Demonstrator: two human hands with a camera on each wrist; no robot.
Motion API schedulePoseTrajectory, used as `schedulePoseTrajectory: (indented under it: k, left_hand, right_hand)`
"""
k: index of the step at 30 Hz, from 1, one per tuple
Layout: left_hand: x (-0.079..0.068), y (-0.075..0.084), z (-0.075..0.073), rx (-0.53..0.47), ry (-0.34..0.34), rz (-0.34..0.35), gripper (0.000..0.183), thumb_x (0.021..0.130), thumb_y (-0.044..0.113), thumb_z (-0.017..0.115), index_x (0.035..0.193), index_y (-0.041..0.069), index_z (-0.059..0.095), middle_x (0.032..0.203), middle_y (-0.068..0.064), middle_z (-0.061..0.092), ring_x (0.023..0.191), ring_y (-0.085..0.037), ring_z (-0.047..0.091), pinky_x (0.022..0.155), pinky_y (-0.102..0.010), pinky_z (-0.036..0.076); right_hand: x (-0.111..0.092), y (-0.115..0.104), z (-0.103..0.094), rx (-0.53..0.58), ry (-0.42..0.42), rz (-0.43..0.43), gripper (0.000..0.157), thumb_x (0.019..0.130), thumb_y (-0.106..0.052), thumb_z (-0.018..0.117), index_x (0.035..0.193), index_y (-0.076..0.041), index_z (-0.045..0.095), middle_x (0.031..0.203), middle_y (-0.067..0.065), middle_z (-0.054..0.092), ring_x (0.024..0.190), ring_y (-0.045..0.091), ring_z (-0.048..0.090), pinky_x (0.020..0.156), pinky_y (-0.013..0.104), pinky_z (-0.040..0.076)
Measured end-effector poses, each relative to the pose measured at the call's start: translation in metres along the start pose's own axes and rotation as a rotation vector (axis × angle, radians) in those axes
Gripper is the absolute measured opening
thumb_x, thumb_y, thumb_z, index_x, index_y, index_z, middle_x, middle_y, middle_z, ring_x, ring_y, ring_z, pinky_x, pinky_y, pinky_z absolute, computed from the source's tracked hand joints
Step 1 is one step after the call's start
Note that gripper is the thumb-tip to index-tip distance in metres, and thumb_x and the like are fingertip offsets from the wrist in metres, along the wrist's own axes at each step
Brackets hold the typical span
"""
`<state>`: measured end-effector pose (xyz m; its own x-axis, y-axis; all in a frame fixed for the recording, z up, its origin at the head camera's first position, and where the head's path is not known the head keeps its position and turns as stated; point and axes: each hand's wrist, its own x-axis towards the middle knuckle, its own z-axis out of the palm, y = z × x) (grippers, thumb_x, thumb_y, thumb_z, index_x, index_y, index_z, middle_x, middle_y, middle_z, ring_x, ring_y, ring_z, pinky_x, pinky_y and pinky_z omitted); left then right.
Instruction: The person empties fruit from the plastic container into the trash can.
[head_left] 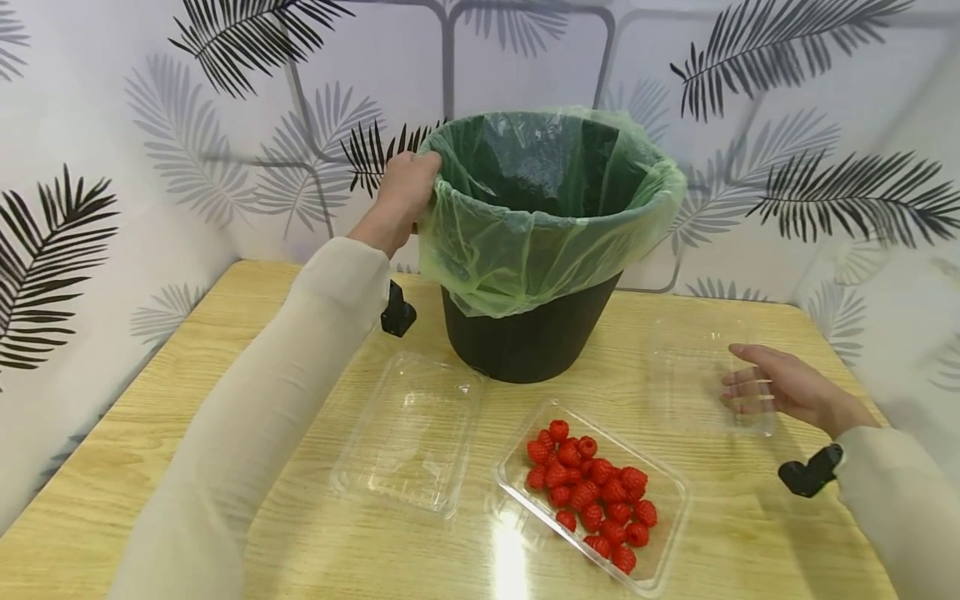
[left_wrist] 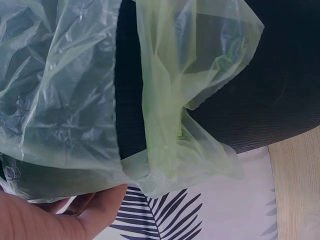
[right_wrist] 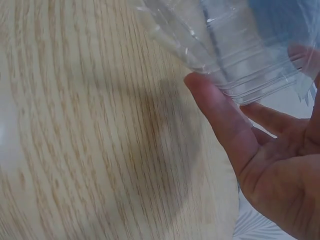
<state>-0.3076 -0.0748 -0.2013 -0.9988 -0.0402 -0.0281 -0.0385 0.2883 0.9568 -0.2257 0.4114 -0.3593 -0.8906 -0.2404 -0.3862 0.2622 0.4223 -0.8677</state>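
Note:
A black trash bin (head_left: 525,337) stands at the back of the table, lined with a thin green bag (head_left: 517,250) folded over its rim. My left hand (head_left: 408,187) grips the bin's left rim through the bag; in the left wrist view, the left hand (left_wrist: 65,217) shows at the bag's lower edge. At the right, my right hand (head_left: 795,387) holds a clear plastic container (head_left: 686,379) by its right side. The right wrist view shows the right hand's thumb and fingers around the edge of the container (right_wrist: 250,65), some fingers visible through the plastic.
A clear tray of raspberries (head_left: 513,483) sits at the front centre of the wooden table (head_left: 300,533). Left of it lies another clear plastic container (head_left: 412,433). Behind the bin is a wall with a leaf pattern (head_left: 360,75).

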Motion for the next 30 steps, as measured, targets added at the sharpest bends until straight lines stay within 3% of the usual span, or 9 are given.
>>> schedulePoseTrajectory:
  k: [14, 26, 30]
  left_hand:
    - [0.0004, 0.0003, -0.0004, -0.002, 0.0, -0.005, 0.022, 0.098, 0.028, 0.033, 0.079, 0.018, 0.032, 0.064, 0.003, 0.025, 0.048, -0.011, 0.018, 0.06, -0.034, 0.034]
    - [-0.0003, 0.0023, 0.0, -0.001, 0.007, -0.013, 0.023, 0.098, 0.028, 0.032, 0.078, 0.018, 0.032, 0.065, 0.002, 0.026, 0.047, -0.011, 0.018, 0.06, -0.035, 0.033]
    - [-0.0006, 0.0025, 0.0002, 0.002, 0.004, -0.018, 0.022, 0.099, 0.028, 0.032, 0.079, 0.018, 0.031, 0.073, 0.001, 0.029, 0.05, -0.011, 0.019, 0.061, -0.035, 0.033]
  right_hand:
    - [0.0076, 0.0036, -0.0018, -0.008, 0.066, 0.004, 0.076, 0.103, -0.043, 0.03, 0.148, 0.009, -0.003, 0.096, -0.01, 0.064, 0.087, 0.005, 0.067, 0.078, 0.035, 0.057]
    - [0.0051, 0.0053, -0.0053, -0.147, 0.155, -0.002, 0.079, 0.102, -0.045, 0.032, 0.146, 0.014, 0.006, 0.111, 0.006, 0.054, 0.087, -0.002, 0.062, 0.081, 0.037, 0.056]
    - [0.0026, 0.0016, -0.0094, -0.153, 0.168, 0.001, 0.078, 0.102, -0.045, 0.033, 0.146, 0.014, 0.006, 0.11, 0.005, 0.053, 0.086, -0.002, 0.063, 0.08, 0.037, 0.056]
